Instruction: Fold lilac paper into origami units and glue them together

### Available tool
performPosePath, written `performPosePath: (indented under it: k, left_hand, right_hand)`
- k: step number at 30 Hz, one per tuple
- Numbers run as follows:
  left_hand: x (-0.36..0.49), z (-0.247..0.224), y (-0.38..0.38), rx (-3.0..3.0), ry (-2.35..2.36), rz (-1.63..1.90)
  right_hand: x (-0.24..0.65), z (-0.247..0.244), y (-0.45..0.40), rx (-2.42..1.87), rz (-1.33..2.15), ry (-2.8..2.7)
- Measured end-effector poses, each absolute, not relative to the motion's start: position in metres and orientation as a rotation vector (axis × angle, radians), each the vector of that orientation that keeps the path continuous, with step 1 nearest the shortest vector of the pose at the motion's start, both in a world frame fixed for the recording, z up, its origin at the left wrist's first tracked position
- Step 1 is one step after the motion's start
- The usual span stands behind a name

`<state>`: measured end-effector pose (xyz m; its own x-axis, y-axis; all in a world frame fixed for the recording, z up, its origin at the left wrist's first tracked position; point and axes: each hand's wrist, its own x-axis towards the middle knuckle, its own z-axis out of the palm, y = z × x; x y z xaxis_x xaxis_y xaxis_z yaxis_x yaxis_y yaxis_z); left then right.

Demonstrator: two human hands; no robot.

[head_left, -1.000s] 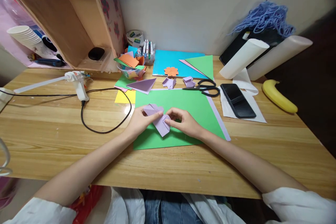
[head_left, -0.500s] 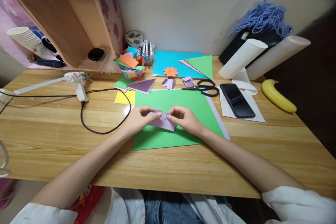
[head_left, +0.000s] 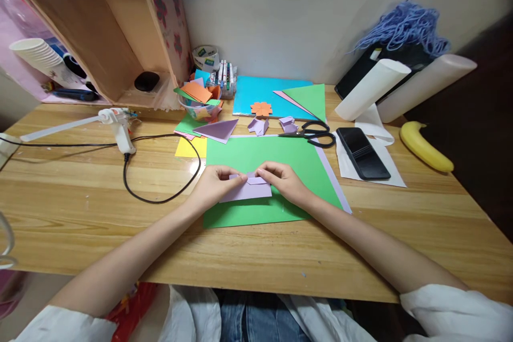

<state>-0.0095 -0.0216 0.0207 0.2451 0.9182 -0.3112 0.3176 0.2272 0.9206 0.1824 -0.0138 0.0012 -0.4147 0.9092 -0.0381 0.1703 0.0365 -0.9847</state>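
Observation:
A piece of purple paper (head_left: pixel 244 192) with a narrow folded flap along its far edge is held over a green sheet (head_left: pixel 308 165). My left hand (head_left: pixel 216 184) pinches its left part, thumb on top. At the right end of the flap, my right hand (head_left: pixel 282 179) is closed on the paper between thumb and fingers. Just beyond the green sheet lie two small folded purple paper pieces, one left (head_left: pixel 258 126) and one right (head_left: pixel 288 124). Black-handled scissors (head_left: pixel 316 133) rest at the sheet's far right corner. An orange paper flower (head_left: pixel 261 109) lies on a blue sheet (head_left: pixel 246 93).
On the left stands a white glue gun (head_left: pixel 120 131) with its black cord looped on the table. Behind are a tub of paper scraps (head_left: pixel 200 109) and markers (head_left: pixel 224 79). To the right lie a phone (head_left: pixel 363 153), a paper roll (head_left: pixel 372 90) and a banana (head_left: pixel 427 147).
The purple paper has turned to lie straighter, and the flap on its far edge now shows flat. Both hands keep their hold, with small finger shifts.

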Motion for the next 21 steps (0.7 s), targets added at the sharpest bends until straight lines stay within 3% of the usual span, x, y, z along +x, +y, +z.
performPosePath:
  k: [21]
  left_hand:
    - [-0.007,0.028,-0.025,1.510,1.249,0.565]
  right_hand:
    - [0.190,0.014,-0.006,-1.049,1.938,-1.663]
